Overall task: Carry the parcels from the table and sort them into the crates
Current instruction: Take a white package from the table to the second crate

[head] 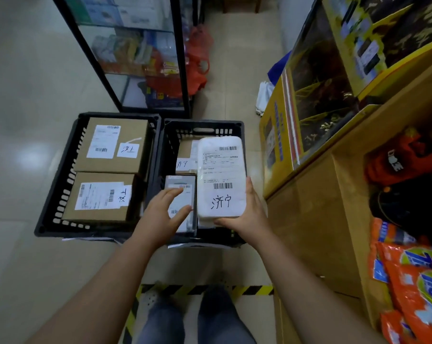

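Observation:
Two black crates stand side by side on the floor. The left crate (61, 175) holds two brown cardboard boxes (110, 145) with white labels. The right crate (202, 126) holds a brown box (185, 152) and a grey parcel (182, 192). My right hand (247, 217) grips the near end of a white padded parcel (221, 175) with a handwritten label, held over the right crate. My left hand (162, 214) hovers open over the grey parcel, its fingers apart; whether it touches the parcel is unclear.
A black-framed glass cabinet (140, 53) stands behind the crates with red bags (197, 58) beside it. A yellow and wooden shop counter (334, 194) with goods runs along the right. Yellow-black tape (205, 290) marks the floor by my feet.

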`<state>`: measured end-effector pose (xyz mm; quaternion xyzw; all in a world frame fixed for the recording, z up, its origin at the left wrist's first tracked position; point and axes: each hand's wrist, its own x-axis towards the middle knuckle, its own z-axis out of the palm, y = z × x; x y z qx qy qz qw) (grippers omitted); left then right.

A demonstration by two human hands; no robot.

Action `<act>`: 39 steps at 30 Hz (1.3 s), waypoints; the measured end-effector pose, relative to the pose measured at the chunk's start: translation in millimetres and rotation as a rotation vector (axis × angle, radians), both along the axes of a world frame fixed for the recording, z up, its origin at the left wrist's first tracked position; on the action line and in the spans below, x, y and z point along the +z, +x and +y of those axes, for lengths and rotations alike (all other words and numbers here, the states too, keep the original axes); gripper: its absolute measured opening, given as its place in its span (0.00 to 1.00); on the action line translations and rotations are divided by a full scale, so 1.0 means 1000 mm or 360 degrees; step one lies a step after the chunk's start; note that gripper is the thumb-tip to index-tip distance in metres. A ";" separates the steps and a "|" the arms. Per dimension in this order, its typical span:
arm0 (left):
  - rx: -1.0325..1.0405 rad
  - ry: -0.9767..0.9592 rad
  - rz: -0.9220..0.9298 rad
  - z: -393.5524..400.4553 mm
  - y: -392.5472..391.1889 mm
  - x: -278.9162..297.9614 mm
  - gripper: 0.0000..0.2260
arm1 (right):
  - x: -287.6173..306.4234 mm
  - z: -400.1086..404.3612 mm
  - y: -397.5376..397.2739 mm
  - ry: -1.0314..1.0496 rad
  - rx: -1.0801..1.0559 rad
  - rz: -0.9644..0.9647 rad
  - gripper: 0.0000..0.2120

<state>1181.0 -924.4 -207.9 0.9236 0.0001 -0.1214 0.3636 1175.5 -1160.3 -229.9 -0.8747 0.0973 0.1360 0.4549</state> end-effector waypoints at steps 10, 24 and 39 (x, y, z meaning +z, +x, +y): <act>0.0053 0.0015 0.0205 0.025 0.027 -0.067 0.24 | -0.075 0.018 0.020 0.0032 0.0057 0.0253 0.63; 0.0000 -0.0025 0.0273 0.029 0.051 -0.132 0.23 | -0.141 0.027 0.030 0.0020 0.0036 0.0472 0.63; -0.0028 -0.0057 0.0279 0.031 0.046 -0.158 0.22 | -0.177 0.025 0.025 -0.0162 0.0222 0.0500 0.60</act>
